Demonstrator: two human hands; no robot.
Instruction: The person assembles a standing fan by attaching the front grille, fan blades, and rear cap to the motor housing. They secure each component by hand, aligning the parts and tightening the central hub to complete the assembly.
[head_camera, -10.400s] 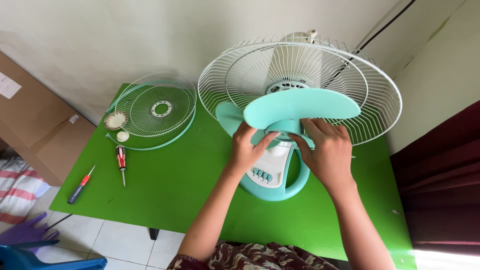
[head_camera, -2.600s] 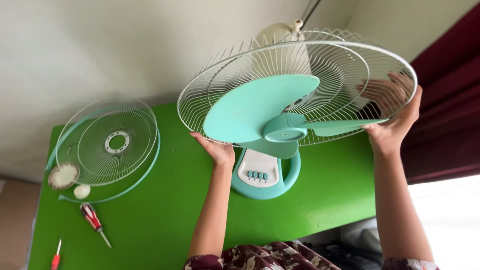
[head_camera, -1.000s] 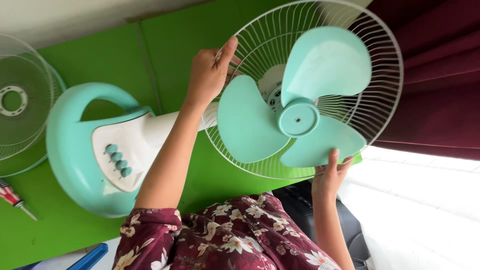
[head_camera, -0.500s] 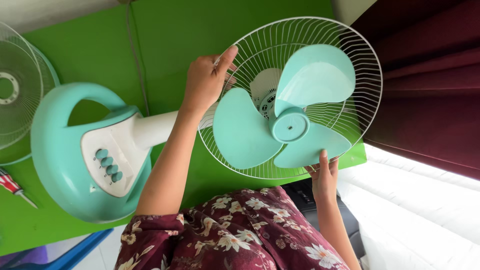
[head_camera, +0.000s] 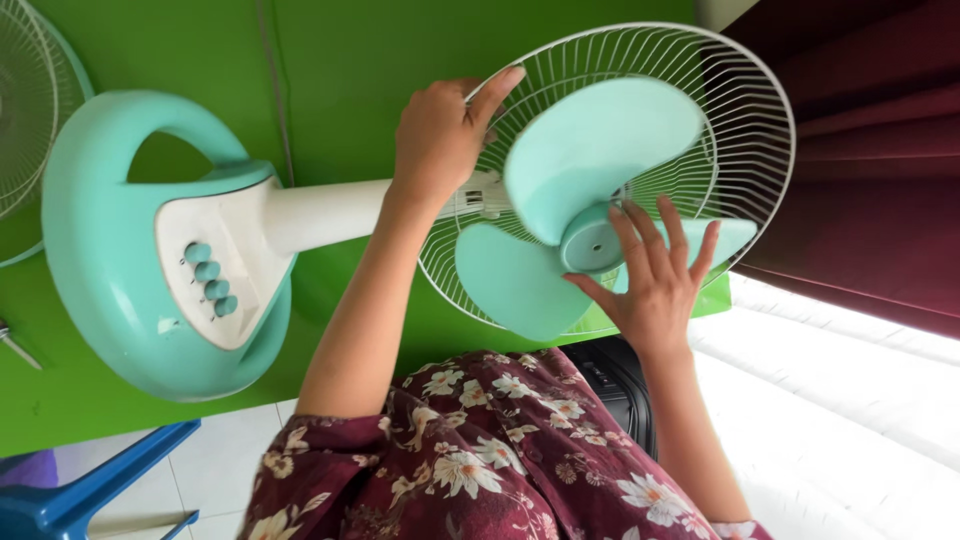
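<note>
Front grille already off, lay far left of both hands on green table. Fan lay on its side, blade still mounted. Left hand curled over rear guard rim near motor neck. Right hand spread flat, fingers on blade hub, just right of left grip.

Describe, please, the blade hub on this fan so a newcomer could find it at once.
Start at the green table, where a mint and white fan lies on its side. Follow its white neck to the round wire guard. The blade hub is the mint cap where three blades meet, under the right hand; unlike the blades, it is small and round.
</note>
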